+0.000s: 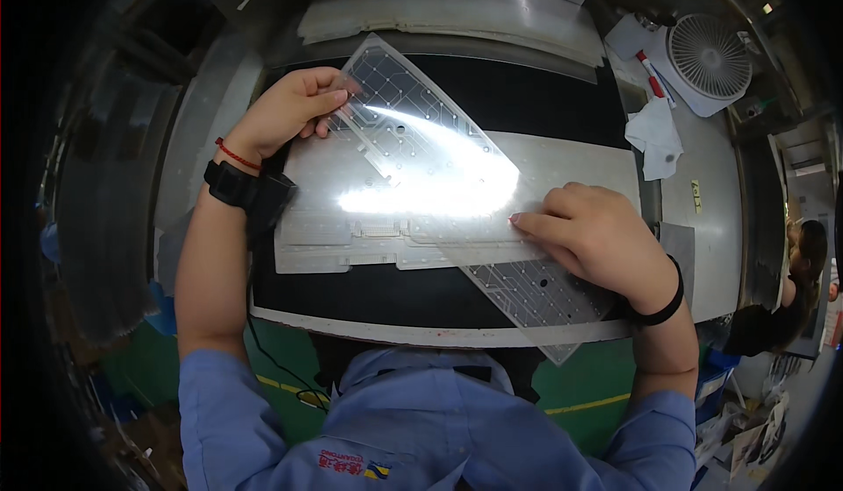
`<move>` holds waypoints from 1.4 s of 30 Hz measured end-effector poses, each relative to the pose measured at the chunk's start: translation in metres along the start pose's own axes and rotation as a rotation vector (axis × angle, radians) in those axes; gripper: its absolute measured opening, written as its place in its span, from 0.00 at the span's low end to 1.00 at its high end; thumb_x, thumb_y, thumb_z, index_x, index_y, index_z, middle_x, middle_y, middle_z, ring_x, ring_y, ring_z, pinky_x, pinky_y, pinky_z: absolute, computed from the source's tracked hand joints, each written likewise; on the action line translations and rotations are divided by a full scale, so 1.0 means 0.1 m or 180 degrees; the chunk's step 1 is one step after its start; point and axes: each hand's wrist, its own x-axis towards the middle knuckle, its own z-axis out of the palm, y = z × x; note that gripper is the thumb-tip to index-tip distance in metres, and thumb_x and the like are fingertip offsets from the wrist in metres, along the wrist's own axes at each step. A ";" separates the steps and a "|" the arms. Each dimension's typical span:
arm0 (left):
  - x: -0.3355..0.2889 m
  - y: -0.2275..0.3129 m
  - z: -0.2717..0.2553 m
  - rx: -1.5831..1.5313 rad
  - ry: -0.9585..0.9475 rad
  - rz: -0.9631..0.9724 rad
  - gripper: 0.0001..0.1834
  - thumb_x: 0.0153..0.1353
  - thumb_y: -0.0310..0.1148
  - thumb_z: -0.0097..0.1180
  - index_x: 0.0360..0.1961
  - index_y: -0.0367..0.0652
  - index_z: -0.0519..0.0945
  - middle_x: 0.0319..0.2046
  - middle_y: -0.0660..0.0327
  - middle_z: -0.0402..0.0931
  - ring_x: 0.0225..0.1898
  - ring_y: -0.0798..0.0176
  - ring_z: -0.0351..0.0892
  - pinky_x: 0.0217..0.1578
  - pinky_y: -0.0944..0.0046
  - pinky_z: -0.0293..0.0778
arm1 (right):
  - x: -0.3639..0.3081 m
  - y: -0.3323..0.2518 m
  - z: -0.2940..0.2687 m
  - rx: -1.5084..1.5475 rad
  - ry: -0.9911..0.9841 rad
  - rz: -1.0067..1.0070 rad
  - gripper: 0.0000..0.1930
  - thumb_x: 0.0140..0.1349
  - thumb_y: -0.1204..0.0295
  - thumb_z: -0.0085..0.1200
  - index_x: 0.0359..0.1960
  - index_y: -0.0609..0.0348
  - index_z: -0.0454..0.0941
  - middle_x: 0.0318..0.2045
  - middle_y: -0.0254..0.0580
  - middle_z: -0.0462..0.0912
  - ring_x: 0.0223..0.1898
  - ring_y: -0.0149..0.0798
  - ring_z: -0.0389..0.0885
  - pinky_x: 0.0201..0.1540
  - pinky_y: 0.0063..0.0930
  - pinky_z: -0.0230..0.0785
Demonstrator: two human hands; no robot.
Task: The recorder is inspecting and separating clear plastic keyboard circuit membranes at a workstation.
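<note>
A long clear plastic film printed with circuit traces and dots [386, 78] is held tilted over the table, its lower corner passing the front edge. My left hand [294, 113] pinches its upper left edge between thumb and fingers. At its right long edge, my right hand [597, 232] is closed on the film, index fingertip on the sheet; a tiny red spot shows at that fingertip. Strong glare whitens the film's middle and hides its traces. Beneath lies a stack of pale, translucent sheets [316, 258] with notched front edges, resting on a black mat [299, 292].
A white fan [709, 56] stands at the back right, beside a red marker [650, 74] and a crumpled white cloth [654, 137]. More pale sheets [457, 21] lie at the back. A black cable [255, 342] hangs at the left front. Another person [795, 271] is at the far right.
</note>
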 end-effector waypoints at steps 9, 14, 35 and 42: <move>-0.01 0.01 0.01 0.0036 0.0055 -0.0003 0.12 0.69 0.30 0.50 0.49 0.36 0.75 0.29 0.71 0.74 0.21 0.83 0.69 0.18 0.83 0.62 | 0.02 0.01 0.05 0.0050 -0.0030 -0.0002 0.11 0.50 0.72 0.59 0.38 0.51 0.81 0.26 0.34 0.74 0.30 0.39 0.77 0.31 0.33 0.72; 0.01 -0.02 -0.01 0.0015 0.0013 0.0022 0.13 0.69 0.31 0.50 0.50 0.37 0.75 0.29 0.71 0.75 0.21 0.83 0.69 0.18 0.83 0.62 | -0.01 0.01 0.02 0.0020 -0.0109 0.0040 0.12 0.50 0.72 0.59 0.38 0.50 0.81 0.26 0.34 0.74 0.31 0.38 0.77 0.31 0.32 0.72; -0.01 -0.01 -0.02 0.0050 0.0048 0.0027 0.13 0.68 0.31 0.50 0.50 0.37 0.76 0.30 0.70 0.75 0.21 0.82 0.69 0.18 0.83 0.61 | -0.02 0.00 0.03 -0.0010 -0.0043 0.0084 0.10 0.52 0.70 0.59 0.37 0.49 0.81 0.25 0.33 0.73 0.30 0.38 0.77 0.31 0.32 0.71; -0.01 -0.01 0.01 0.0032 0.0087 0.0026 0.13 0.68 0.31 0.51 0.50 0.38 0.76 0.30 0.71 0.74 0.21 0.82 0.69 0.18 0.83 0.62 | -0.02 -0.01 0.01 -0.0013 -0.0074 0.0093 0.09 0.52 0.70 0.59 0.36 0.49 0.81 0.25 0.34 0.73 0.30 0.38 0.77 0.31 0.33 0.71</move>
